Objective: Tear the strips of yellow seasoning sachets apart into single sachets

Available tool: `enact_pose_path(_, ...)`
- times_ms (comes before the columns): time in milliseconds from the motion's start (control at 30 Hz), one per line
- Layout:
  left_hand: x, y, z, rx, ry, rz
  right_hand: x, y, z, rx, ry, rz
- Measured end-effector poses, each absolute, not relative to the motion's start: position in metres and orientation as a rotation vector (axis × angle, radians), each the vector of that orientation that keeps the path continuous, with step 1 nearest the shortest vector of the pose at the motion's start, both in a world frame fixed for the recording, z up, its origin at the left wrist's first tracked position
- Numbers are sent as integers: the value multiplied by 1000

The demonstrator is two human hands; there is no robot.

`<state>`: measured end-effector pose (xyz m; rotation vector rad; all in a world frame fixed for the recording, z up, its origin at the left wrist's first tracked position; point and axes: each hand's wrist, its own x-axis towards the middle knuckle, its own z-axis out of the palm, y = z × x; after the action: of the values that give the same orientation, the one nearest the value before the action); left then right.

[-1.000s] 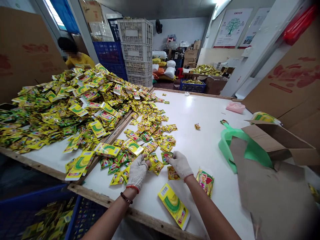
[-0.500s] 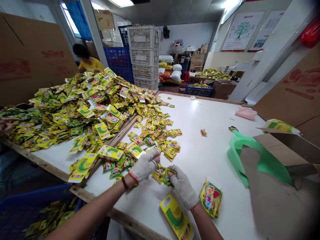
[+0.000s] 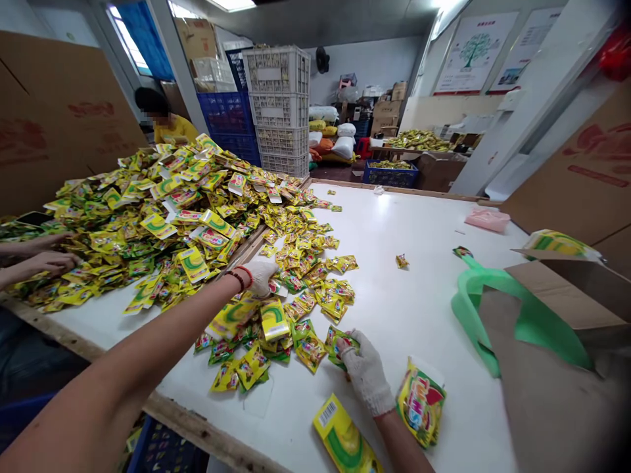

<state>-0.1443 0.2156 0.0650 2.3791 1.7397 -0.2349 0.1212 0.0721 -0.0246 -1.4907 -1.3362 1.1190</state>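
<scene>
My right hand [image 3: 365, 371], in a white knit glove, is closed on a small green candy packet [image 3: 338, 348] low above the white table. My left hand [image 3: 261, 277], gloved too, reaches over the packets by the wooden divider. Its fingers curl downward, and what they hold, if anything, is hidden. Beneath and beside it lie yellow flat boxes [image 3: 275, 320] and small yellow packets [image 3: 309, 349]. Near my right wrist are a yellow box with a barcode [image 3: 345, 433] and a larger filled bag with a watermelon picture [image 3: 421, 402].
A big heap of yellow boxes and packets [image 3: 162, 210] fills the left beyond the wooden divider [image 3: 249, 248]. Another person's hands [image 3: 46, 259] touch its edge. At right lie a green dustpan [image 3: 468, 309] and an open carton [image 3: 566, 295]. Stacked crates [image 3: 277, 108] stand behind.
My left hand has left my right hand and moved up and left onto the packets. Several packets now lie loose between them. The other person's hands have come further in.
</scene>
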Motion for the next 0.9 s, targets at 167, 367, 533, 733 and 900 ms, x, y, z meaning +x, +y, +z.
enact_pose_path(167,-124,156,79,2536,1677,63,115,69,-7,-1390,-1114,1061)
enact_pose_path(367,-79,82,51,2548,1520,392,113,63,18,-1351,-1115,1068)
enact_pose_path(533,-59,52,36,2428,1588,417,123,55,22,-1410,-1502,1003)
enact_pose_path(733,-48,34,37,2490,1624,323,139,51,28,-1432,-1847,1071)
enact_pose_path(900,-49,32,37,2501,1560,321,150,53,38,-1318,-1916,1228)
